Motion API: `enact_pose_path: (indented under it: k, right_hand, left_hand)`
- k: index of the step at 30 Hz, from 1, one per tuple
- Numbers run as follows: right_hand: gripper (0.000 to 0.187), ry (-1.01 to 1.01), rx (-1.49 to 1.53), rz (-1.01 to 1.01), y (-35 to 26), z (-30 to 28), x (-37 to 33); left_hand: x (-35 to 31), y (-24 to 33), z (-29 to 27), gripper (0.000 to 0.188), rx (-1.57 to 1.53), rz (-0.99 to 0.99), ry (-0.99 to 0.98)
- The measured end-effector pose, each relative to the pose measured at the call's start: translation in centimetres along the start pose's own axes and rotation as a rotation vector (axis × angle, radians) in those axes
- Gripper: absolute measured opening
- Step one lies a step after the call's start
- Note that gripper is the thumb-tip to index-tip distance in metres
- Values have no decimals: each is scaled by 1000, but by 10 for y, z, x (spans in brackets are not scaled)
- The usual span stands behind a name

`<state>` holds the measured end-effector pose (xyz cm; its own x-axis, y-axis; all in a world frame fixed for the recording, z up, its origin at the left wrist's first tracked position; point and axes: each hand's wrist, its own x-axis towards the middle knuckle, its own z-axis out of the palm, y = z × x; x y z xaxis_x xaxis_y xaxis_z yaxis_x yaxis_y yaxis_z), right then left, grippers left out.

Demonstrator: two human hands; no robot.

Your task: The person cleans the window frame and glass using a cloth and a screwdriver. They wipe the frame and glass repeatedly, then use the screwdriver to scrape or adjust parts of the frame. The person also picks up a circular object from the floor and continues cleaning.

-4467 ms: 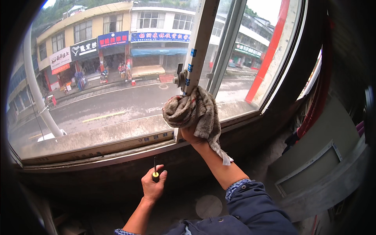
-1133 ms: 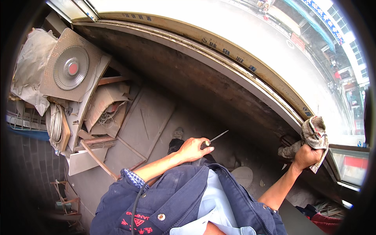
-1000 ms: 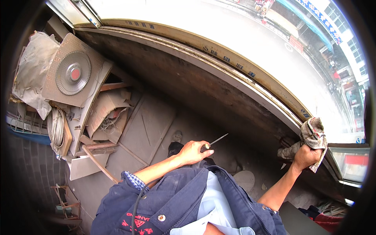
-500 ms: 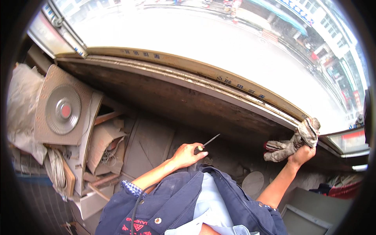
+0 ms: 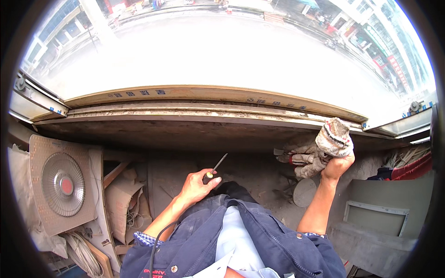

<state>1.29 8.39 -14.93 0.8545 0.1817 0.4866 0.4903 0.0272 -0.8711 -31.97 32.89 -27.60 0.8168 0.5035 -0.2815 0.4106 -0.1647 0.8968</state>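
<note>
My left hand [image 5: 195, 186] is closed around the dark, yellow-marked handle of a screwdriver [image 5: 220, 162], whose thin metal shaft points up and away from me. Off to the right, my right hand [image 5: 340, 167] grips a bunch of dirty knitted work gloves [image 5: 333, 138]. Their whitish-grey fabric bulges above my fist, and glove fingers hang out to its left. The gloves appear just in front of the right end of the window sill [image 5: 199, 113]; whether they touch it I cannot tell.
A square fan-shaped heater [image 5: 65, 183] stands at the left, beside a torn cardboard box [image 5: 121, 201] and a coil of cable [image 5: 83, 252]. A round pale disc [image 5: 304, 192] lies low at the right. Near it are a grey panel [image 5: 384, 204] and red cloth [image 5: 412, 167].
My view has turned, so the sill now runs nearly level across it. Both hands appear farther left in the picture, still holding the screwdriver and the gloves.
</note>
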Motion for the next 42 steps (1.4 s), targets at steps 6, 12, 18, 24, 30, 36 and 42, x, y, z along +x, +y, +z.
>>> enact_pose_path:
  k: [6, 12, 18, 24, 30, 36, 42]
  right_hand:
    - [24, -124, -161, -195, 8, 22, -13]
    - [19, -496, -74, -321, 8, 55, -30]
    - [23, -527, -37, -94, 17, 81, -77]
    - [41, -607, -41, -7, 23, 99, -112]
    - [44, -823, 21, 288, 36, 95, -113]
    - [46, -1141, -16, 180, 29, 101, -83]
    - [44, -1407, -545, 282, 22, 114, -61]
  left_hand:
    - [9, 7, -1, 44, -3, 34, -2]
    - [12, 24, -3, 41, 9, 8, 8]
    - [31, 36, 15, 61, -234, 357, -148]
    - [38, 55, 37, 66, -269, 389, -159]
    - [38, 78, 30, 48, -182, 436, -13]
    - [28, 80, 11, 41, -109, 489, 29]
    - [17, 88, 11, 36, -122, 277, 126]
